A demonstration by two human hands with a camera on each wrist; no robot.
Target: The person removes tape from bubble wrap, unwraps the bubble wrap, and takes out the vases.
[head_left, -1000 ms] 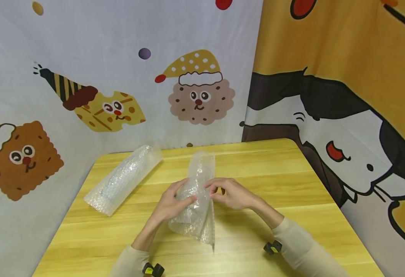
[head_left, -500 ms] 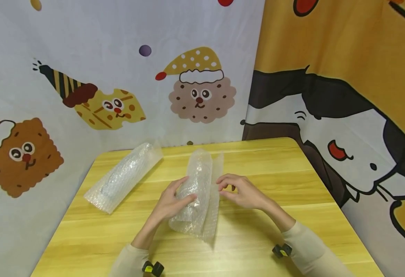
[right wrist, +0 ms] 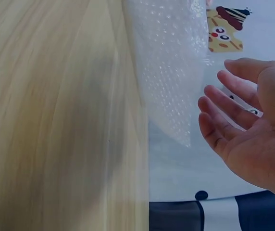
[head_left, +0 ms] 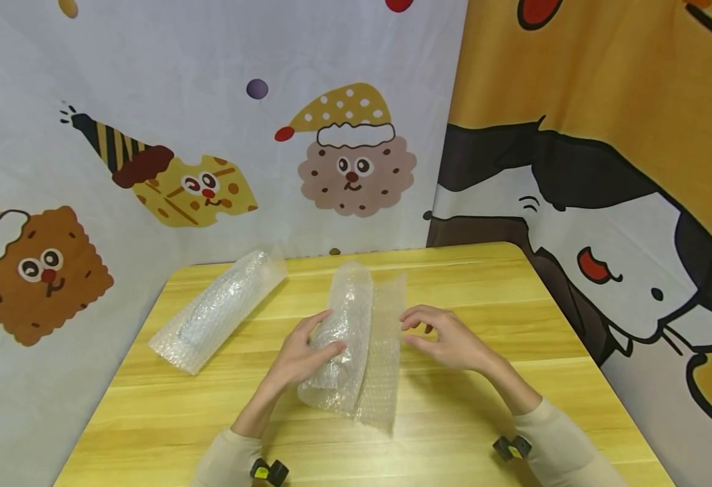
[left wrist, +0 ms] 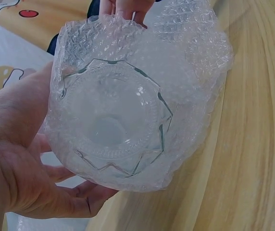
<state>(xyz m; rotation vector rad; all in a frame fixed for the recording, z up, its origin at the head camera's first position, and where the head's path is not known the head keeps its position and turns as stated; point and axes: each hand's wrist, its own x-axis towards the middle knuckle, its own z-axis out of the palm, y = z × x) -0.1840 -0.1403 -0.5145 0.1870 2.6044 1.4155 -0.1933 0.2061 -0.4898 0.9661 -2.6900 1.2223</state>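
Note:
My left hand (head_left: 300,355) grips a clear glass vessel (left wrist: 111,103) rolled in bubble wrap (head_left: 350,304), its fingers and thumb round the side. End-on in the left wrist view, the glass shows a round body with a pointed, scalloped edge; its full shape is hidden. A loose flap of the wrap (head_left: 383,358) hangs unrolled to the right. My right hand (head_left: 444,338) is beside the flap's outer edge. In the right wrist view that hand (right wrist: 253,115) has its fingers loosely bent, apart from the wrap.
A second bubble-wrapped bundle (head_left: 218,314) lies slanted on the left of the wooden table (head_left: 484,291). What is inside it is hard to make out. Printed cloth curtains (head_left: 210,67) hang behind the table and along its right side.
The right hand has moved to the right, and the flap of wrap has opened out that way, away from the roll. The left hand keeps its place on the bundle.

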